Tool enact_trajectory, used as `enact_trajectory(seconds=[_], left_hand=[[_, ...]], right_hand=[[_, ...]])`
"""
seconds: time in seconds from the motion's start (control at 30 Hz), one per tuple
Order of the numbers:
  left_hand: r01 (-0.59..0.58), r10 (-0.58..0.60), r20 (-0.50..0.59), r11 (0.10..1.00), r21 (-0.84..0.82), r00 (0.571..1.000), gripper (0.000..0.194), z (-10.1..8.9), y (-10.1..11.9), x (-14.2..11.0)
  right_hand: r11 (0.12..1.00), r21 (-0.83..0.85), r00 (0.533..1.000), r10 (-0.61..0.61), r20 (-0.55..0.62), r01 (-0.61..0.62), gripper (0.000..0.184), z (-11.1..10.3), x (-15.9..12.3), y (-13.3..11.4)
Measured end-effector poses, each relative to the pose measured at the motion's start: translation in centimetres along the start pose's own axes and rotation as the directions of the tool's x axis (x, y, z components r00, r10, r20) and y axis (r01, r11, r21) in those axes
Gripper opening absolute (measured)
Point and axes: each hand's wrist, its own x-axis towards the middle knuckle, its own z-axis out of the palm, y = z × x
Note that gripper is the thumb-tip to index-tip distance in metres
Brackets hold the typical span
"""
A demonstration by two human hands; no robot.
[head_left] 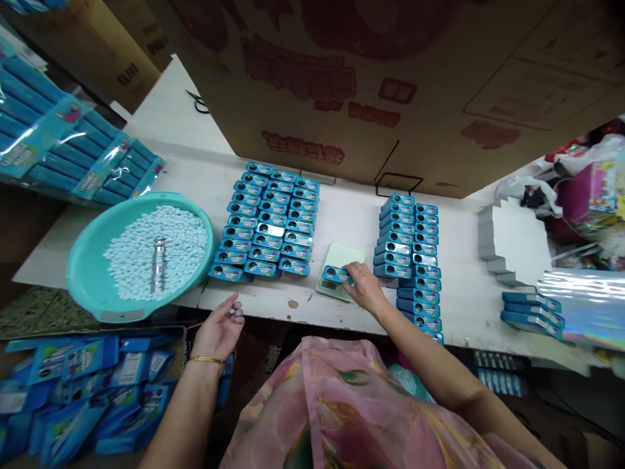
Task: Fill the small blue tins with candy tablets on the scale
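My right hand [363,286] grips the end of a small blue tin [337,274] that sits on a pale kitchen scale [349,258]. Just off the table's front edge, my left hand [222,329] is turned palm up with its fingers curled together. A tiny pale spot shows at those fingertips, too small to name. Left of that hand stands a turquoise basin [81,277] of small pale blue candies [131,260], with a metal scoop [157,264] lying on them. Rows of blue tins [266,238] stand between the basin and the scale.
More stacked tins [407,254] stand right of the scale. A large cardboard box [351,78] rises behind. Scissors [198,102] lie at the back left. White cards [520,241] and several blue boxes [532,311] sit at right. Blue cartons [92,391] fill a box below left.
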Motion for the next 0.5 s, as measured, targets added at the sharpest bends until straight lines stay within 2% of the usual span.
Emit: enact_trajectory(seconds=[0.07, 0.17, 0.23, 0.33, 0.43, 0.5], left_hand=[[0.049, -0.049, -0.008, 0.999, 0.006, 0.999, 0.017, -0.6, -1.0, -0.3], [0.181, -0.181, 0.004, 0.983, 0.044, 0.983, 0.017, -0.7, -3.0, -0.3], [0.234, -0.234, -0.02, 0.972, 0.021, 0.972, 0.017, -0.3, -3.7, 0.3], [0.214, -0.218, -0.102, 0.975, -0.053, 0.971, 0.017, 0.5, -3.5, 2.1], [0.185, -0.192, -0.139, 0.981, -0.065, 0.971, 0.02, 1.2, -2.4, 3.9], [0.178, -0.186, -0.155, 0.982, -0.061, 0.97, 0.019, 1.5, -1.9, 4.9]], right_hand=[[0.997, 0.02, 0.997, -0.075, 0.035, 0.074, 0.032, 0.8, -0.3, -2.3], [0.986, 0.044, 0.982, -0.167, 0.093, 0.163, 0.033, 3.2, 0.5, -6.8], [0.981, 0.036, 0.974, -0.196, 0.114, 0.193, 0.032, 5.2, 2.2, -9.9], [0.971, 0.018, 0.966, -0.24, 0.093, 0.239, 0.028, 7.7, 5.4, -13.8], [0.955, 0.016, 0.953, -0.297, 0.057, 0.296, 0.02, 8.6, 6.6, -15.1], [0.942, 0.039, 0.942, -0.335, 0.025, 0.333, 0.019, 8.2, 5.5, -13.9]])
